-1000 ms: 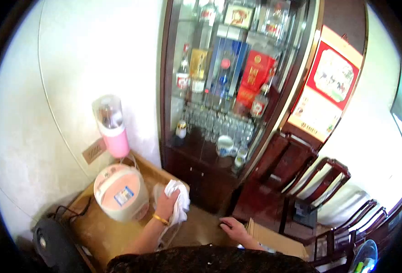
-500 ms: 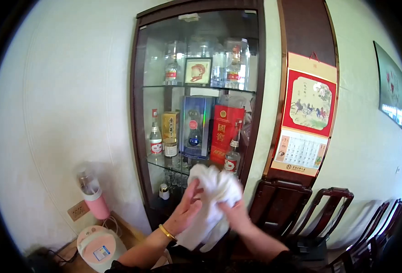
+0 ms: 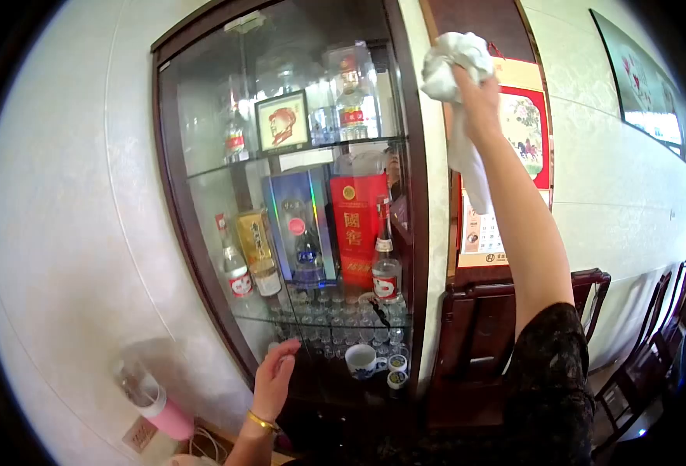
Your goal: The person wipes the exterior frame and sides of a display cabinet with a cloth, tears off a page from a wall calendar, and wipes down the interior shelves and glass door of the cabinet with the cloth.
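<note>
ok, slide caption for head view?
Right hand holds a bunched white cloth high beside a glass-fronted liquor cabinet; left hand, empty, is lower.

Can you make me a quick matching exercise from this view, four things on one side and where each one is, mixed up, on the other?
Column 1
1. White cloth
2. Left hand
3. Red box
4. Framed picture

Column 2
A. On the cabinet's upper shelf
B. Holding nothing, in front of the cabinet's lower part
C. Bunched in the raised right hand
D. Upright beside the blue box

Pairs: 1-C, 2-B, 3-D, 4-A
</note>
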Demonstrator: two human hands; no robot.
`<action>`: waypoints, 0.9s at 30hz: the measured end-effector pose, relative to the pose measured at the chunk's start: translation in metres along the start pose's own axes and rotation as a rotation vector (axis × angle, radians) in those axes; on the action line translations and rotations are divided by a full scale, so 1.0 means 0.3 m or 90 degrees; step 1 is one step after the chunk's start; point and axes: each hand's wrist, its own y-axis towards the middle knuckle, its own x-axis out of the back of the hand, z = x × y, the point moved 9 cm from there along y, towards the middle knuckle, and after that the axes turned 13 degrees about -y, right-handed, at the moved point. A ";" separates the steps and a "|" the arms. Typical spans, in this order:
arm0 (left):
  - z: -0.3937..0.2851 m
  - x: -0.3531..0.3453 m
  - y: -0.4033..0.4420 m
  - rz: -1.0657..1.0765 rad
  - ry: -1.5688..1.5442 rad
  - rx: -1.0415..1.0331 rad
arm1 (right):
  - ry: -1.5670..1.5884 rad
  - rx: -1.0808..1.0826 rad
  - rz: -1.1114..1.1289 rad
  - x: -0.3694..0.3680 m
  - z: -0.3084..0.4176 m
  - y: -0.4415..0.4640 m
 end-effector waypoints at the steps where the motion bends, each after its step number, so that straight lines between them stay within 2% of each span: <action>1: 0.016 0.005 0.006 0.010 0.009 -0.005 | 0.020 0.028 -0.019 -0.050 -0.057 0.048; 3: 0.091 0.023 0.027 -0.016 -0.014 0.089 | -0.014 -0.014 -0.031 -0.184 -0.212 0.127; 4: 0.072 0.008 0.043 -0.023 -0.006 0.082 | -0.004 -0.025 -0.020 -0.240 -0.248 0.141; 6: 0.075 -0.016 0.094 -0.020 0.048 0.036 | 0.077 -0.006 0.108 -0.295 -0.199 0.114; 8: 0.084 -0.038 0.128 -0.024 0.099 -0.014 | 0.254 -0.170 0.215 -0.338 -0.179 0.088; 9: 0.094 -0.052 0.149 -0.021 0.121 -0.022 | 0.317 -0.110 0.238 -0.360 -0.162 0.110; 11: 0.106 -0.061 0.177 -0.022 0.155 -0.031 | 0.315 -0.168 0.248 -0.388 -0.218 0.164; 13: 0.145 -0.067 0.182 -0.034 0.122 0.052 | 0.243 0.043 0.205 -0.451 -0.222 0.340; 14: 0.143 -0.063 0.183 -0.035 0.155 0.015 | 0.170 0.110 0.040 -0.405 -0.186 0.393; 15: 0.161 -0.049 0.176 -0.046 0.157 0.015 | 0.284 0.012 0.119 -0.453 -0.176 0.411; 16: 0.206 -0.014 0.152 -0.077 0.117 0.075 | 0.269 0.174 0.074 -0.448 -0.106 0.453; 17: 0.248 0.016 0.121 -0.111 0.076 0.135 | 0.097 0.157 -0.012 -0.454 -0.122 0.490; 19: 0.236 0.046 0.079 -0.123 0.115 0.125 | 0.320 0.099 0.168 -0.562 -0.166 0.502; 20: 0.221 0.053 0.058 -0.122 0.146 0.112 | 0.432 0.043 0.199 -0.598 -0.207 0.490; 23: 0.219 0.103 -0.023 -0.207 0.131 0.177 | 0.362 0.063 0.166 -0.638 -0.335 0.503; 25: 0.230 0.143 -0.058 -0.245 0.117 0.199 | 0.347 0.012 0.158 -0.618 -0.390 0.451; 27: 0.212 0.152 -0.067 -0.243 0.120 0.190 | 0.341 -0.128 0.273 -0.628 -0.488 0.365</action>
